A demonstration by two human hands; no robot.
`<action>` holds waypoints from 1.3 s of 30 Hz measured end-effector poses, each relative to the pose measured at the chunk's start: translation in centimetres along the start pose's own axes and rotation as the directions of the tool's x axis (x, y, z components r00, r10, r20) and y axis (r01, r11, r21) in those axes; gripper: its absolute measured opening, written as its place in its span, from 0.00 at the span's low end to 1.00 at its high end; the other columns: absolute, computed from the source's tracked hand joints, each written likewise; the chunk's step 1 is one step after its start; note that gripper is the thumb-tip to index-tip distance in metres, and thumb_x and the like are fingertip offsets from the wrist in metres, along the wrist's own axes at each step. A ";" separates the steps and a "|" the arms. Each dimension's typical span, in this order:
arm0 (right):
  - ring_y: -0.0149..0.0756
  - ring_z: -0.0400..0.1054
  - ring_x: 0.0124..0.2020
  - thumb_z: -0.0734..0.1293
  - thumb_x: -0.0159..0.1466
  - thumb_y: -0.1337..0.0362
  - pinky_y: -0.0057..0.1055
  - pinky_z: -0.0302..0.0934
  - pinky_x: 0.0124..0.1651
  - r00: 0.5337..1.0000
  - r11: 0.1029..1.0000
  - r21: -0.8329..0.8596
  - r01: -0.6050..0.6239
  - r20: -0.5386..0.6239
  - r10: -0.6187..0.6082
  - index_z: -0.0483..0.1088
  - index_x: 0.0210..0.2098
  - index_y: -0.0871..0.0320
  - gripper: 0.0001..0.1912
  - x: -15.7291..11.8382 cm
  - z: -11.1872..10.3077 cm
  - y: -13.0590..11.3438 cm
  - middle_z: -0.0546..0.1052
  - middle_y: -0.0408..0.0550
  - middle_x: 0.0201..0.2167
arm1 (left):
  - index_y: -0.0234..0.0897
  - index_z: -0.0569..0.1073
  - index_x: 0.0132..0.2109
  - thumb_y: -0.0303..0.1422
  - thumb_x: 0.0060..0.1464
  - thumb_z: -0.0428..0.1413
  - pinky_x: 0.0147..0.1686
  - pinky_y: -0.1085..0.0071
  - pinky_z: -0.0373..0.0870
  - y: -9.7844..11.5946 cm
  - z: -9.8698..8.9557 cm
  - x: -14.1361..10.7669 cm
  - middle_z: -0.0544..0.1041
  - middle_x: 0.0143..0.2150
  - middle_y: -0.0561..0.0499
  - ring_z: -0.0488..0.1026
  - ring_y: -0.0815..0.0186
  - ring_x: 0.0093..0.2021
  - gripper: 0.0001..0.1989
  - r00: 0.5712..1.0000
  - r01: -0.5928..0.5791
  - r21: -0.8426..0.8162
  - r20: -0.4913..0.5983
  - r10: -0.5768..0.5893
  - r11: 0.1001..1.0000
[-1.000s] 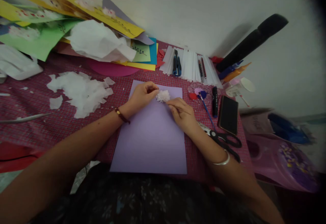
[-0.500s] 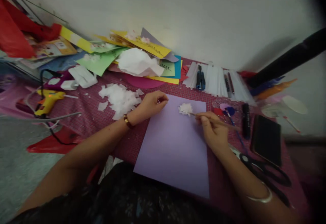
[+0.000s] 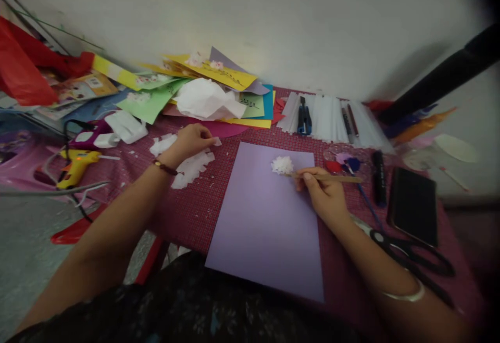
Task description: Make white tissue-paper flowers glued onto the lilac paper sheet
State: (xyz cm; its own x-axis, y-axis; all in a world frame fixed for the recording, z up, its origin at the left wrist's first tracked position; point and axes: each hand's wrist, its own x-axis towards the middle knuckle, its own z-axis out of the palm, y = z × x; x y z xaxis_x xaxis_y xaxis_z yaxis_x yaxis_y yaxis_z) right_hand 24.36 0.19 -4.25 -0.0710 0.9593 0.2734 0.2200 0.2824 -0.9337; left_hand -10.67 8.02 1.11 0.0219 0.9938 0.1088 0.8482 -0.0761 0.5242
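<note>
The left hand (image 3: 192, 141) partly hides white scraps (image 3: 195, 168).

Moved left hand (image 3: 191, 140) away from purple sheet (image 3: 265, 223) to above tissue pile (image 3: 195, 170); now pinching white piece (image 3: 216, 141) between thumb and fingers.

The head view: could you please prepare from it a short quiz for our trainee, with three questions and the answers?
1. Which hand holds the thin stick: a) the left, b) the right?
2. True or false: the white cluster lies on the half of the purple sheet that is closer to the person's body.
3. Fill in: the left hand touches a small ____ piece.

Key: 1. b, the right hand. 2. False, it lies near the far edge. 3. White.
</note>
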 end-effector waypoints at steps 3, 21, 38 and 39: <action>0.33 0.70 0.26 0.65 0.65 0.56 0.31 0.66 0.29 1.000 1.000 0.018 0.026 -0.012 -0.026 0.74 0.35 0.57 0.11 0.1 0.1 0.0 0.76 0.44 0.25 | 0.38 0.74 0.24 0.41 0.47 0.62 0.31 0.68 0.62 3.4 0.3 -0.1 0.74 0.25 0.50 0.68 0.66 0.28 0.13 0.985 -0.153 -0.147 -0.104 0.139 0.977; 0.32 0.72 0.29 0.64 0.67 0.60 0.32 0.68 0.35 1.000 0.998 -0.065 -0.012 0.018 0.013 0.76 0.41 0.56 0.11 0.6 0.1 0.5 0.80 0.46 0.33 | 0.38 0.78 0.30 0.32 0.47 0.58 0.27 0.73 0.64 9.0 8.7 -0.6 0.77 0.28 0.52 0.71 0.69 0.28 0.05 0.768 -0.143 -0.584 0.443 0.462 0.799; 0.35 0.73 0.31 0.62 0.68 0.58 0.34 0.69 0.35 0.997 0.991 -0.117 0.059 0.065 -0.052 0.74 0.38 0.54 0.10 0.0 -0.1 -0.3 0.79 0.46 0.32 | 0.36 0.72 0.34 0.22 0.46 0.54 0.30 0.72 0.63 9.7 12.2 -1.2 0.72 0.26 0.55 0.68 0.70 0.27 0.07 0.882 -0.292 -0.481 0.198 0.427 0.827; 0.35 0.73 0.32 0.62 0.68 0.59 0.33 0.69 0.36 0.995 0.987 -0.144 0.074 0.084 -0.063 0.74 0.39 0.54 0.10 0.0 -0.1 -0.3 0.79 0.46 0.33 | 0.36 0.72 0.34 0.22 0.46 0.54 0.30 0.72 0.63 9.7 12.2 -1.2 0.72 0.26 0.55 0.68 0.70 0.27 0.07 0.882 -0.290 -0.486 0.200 0.427 0.825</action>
State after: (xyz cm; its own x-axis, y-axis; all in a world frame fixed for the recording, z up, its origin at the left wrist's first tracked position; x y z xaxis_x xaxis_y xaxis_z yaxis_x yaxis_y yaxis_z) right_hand 24.39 0.11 -4.00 -0.1658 0.9358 0.3111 0.3518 0.3509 -0.8678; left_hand 4.01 7.04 -4.25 0.4873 0.8600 0.1514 0.4362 -0.3900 0.8110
